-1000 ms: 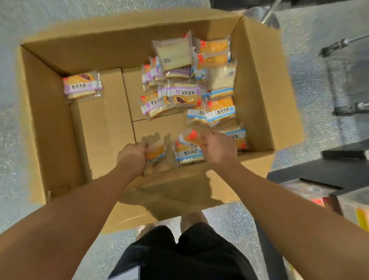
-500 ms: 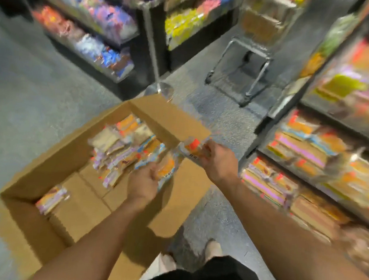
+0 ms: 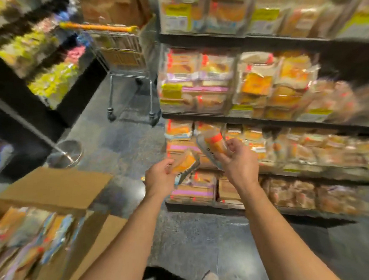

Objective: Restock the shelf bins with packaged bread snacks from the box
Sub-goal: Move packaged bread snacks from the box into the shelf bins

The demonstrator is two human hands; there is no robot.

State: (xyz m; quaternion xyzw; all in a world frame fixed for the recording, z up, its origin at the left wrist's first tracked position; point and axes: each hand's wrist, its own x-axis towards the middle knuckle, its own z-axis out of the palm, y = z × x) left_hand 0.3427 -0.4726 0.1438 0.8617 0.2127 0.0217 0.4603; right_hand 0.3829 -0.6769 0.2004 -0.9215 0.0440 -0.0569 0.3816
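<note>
- Nearest, at the lower left, the open cardboard box sits on the floor, its flaps folded outward; blurred bread snack packets lie heaped inside it.
- Both bare forearms reach forward from the bottom edge, over the dark speckled floor.
- The left hand has its fingers curled round an orange snack packet, which tilts up and to the right.
- The right hand grips a second packet with a red-orange label, held slightly higher and just beside the first; the two packets look close to touching, though blur makes that hard to judge.
- Both packets are held in the air in front of the lower shelf bins, well apart from the box.
- Beyond the hands, the shelf unit rises in several tiers, each packed with similar wrapped bread in orange, pink and yellow labels.
- To the left of the shelves stands a wire shopping trolley with an orange handle.
- Farther left, a dark display holds smeared yellow-green and pink packets, with a round metal stand base on the floor before it.
</note>
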